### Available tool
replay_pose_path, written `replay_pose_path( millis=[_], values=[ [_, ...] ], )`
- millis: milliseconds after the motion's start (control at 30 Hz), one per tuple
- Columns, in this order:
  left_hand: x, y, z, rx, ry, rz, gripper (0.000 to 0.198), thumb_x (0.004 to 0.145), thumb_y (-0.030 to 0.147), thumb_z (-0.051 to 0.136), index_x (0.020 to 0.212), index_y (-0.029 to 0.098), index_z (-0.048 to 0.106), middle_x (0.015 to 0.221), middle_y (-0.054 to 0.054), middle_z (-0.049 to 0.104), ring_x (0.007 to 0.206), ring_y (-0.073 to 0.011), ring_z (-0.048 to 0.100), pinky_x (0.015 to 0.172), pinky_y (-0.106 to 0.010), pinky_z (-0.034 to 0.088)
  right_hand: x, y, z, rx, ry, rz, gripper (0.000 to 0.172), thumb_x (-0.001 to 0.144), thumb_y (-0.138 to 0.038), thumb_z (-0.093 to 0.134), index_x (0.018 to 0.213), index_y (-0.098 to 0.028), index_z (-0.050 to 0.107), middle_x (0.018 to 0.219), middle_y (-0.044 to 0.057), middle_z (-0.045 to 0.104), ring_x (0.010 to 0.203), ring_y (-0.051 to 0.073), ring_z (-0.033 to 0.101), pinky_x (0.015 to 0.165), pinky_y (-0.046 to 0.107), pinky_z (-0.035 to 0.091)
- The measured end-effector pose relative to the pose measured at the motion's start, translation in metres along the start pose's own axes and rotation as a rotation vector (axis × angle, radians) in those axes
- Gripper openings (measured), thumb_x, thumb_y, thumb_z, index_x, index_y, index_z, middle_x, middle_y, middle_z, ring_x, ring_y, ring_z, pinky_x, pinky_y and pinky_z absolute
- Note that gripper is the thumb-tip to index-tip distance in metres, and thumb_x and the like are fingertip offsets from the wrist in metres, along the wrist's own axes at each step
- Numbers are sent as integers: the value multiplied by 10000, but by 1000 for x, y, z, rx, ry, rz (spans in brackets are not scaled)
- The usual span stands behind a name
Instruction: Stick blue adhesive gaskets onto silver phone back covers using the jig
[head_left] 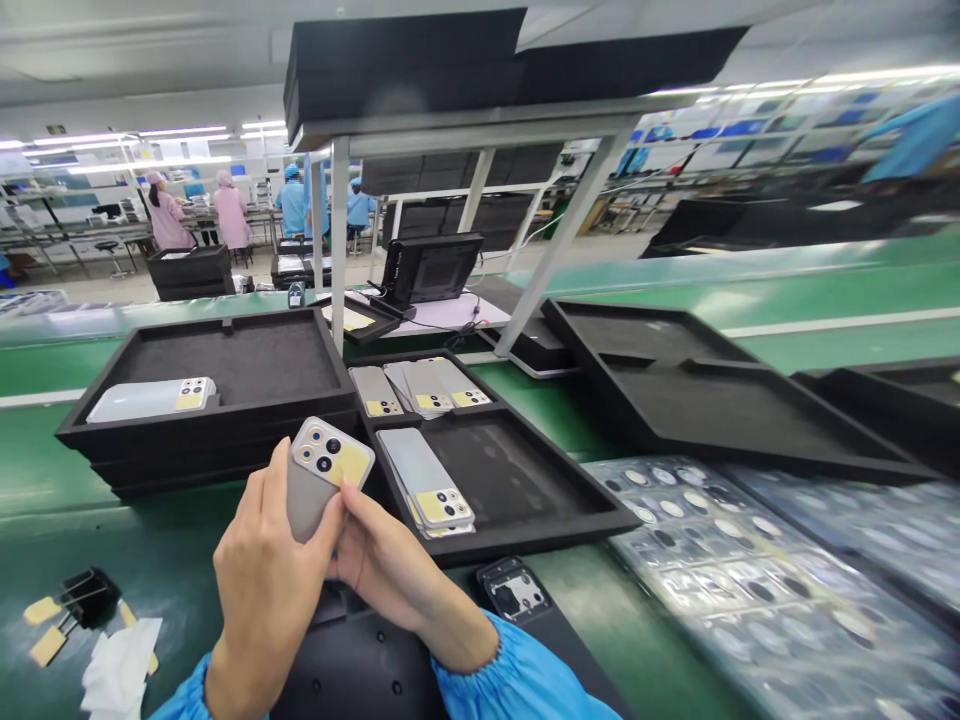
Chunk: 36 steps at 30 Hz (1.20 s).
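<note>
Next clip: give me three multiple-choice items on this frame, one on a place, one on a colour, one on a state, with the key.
1. Where does the single phone lie?
A. in the left tray
B. on the bare belt
C. on the stand's top shelf

2. What colour is the film on the held phone beside its lenses?
A. red
B. yellow
C. blue

3. How is the held phone handled?
A. it lies untouched on the fixture
B. one hand pinches it by a corner
C. the left hand grips its body and the right hand touches the film's edge

Key: 1 A, it rests at the front left of that black tray. 2 B, a yellow patch covers the camera block. 3 C, both hands are on it, camera side up.
</note>
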<state>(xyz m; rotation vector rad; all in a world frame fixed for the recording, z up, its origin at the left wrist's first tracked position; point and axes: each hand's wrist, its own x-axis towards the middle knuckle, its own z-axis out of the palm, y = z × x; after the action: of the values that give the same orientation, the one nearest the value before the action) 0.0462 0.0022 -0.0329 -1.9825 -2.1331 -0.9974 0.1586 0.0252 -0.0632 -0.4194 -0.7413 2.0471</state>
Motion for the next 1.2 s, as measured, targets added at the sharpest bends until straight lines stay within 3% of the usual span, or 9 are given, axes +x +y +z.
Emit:
replay_pose_path(
  millis=[367, 433, 533, 700, 800, 933, 1200],
  values=[
    [6, -1, 0, -64, -43, -64, 586, 903, 427, 618, 1449, 252, 498, 1252, -71, 668, 1035, -306, 680, 738, -350, 485, 2, 0, 1, -25, 40, 10, 704, 771, -657, 748, 1271, -180, 613, 1254, 130, 702, 1138, 286, 658, 836, 385, 571],
    [10, -5, -3, -176, -96, -96, 563, 873, 428, 641, 1398, 258, 531, 1293, -69, 656, 1102, -306, 656, 816, -373, 494, 3, -2, 0, -126, 89, -39, 721, 770, -708, 715, 1239, -165, 642, 1174, 126, 727, 1056, 273, 680, 817, 366, 555],
    [16, -15, -13, -443, -271, -95, 567, 833, 512, 677, 1324, 255, 557, 1285, -62, 665, 1169, -288, 619, 924, -397, 479, 1, -7, -4, -274, 153, -86, 714, 763, -746, 701, 1119, -126, 708, 969, 106, 754, 843, 222, 693, 732, 305, 518],
    [19, -24, -31, -681, -374, -157, 637, 837, 527, 693, 1394, 288, 500, 1161, -30, 717, 1025, -223, 664, 898, -354, 498, -7, -12, -12, -379, 58, -17, 705, 758, -756, 706, 1004, -98, 761, 760, 60, 707, 619, 123, 580, 611, 232, 437],
    [17, -24, -36, -705, -402, -174, 553, 857, 493, 683, 1353, 287, 552, 1136, -18, 734, 973, -202, 676, 859, -314, 516, -8, -8, -13, -420, 18, -9, 722, 751, -775, 691, 985, -96, 768, 736, 36, 668, 612, 92, 514, 560, 196, 382],
    [16, -25, -40, -736, -435, -166, 614, 856, 484, 696, 1412, 282, 531, 1203, -15, 727, 1068, -200, 670, 890, -270, 529, -6, -5, -13, -441, -6, -21, 702, 788, -775, 653, 1017, -120, 757, 718, 6, 622, 614, 83, 488, 552, 189, 372],
    [18, -29, -39, -721, -420, -160, 653, 854, 503, 693, 1439, 260, 535, 1204, -19, 738, 1029, -191, 683, 867, -245, 557, -7, -9, -12, -458, -26, -32, 705, 790, -780, 645, 1002, -116, 753, 709, -4, 585, 615, 82, 479, 553, 195, 359]
  ],
)
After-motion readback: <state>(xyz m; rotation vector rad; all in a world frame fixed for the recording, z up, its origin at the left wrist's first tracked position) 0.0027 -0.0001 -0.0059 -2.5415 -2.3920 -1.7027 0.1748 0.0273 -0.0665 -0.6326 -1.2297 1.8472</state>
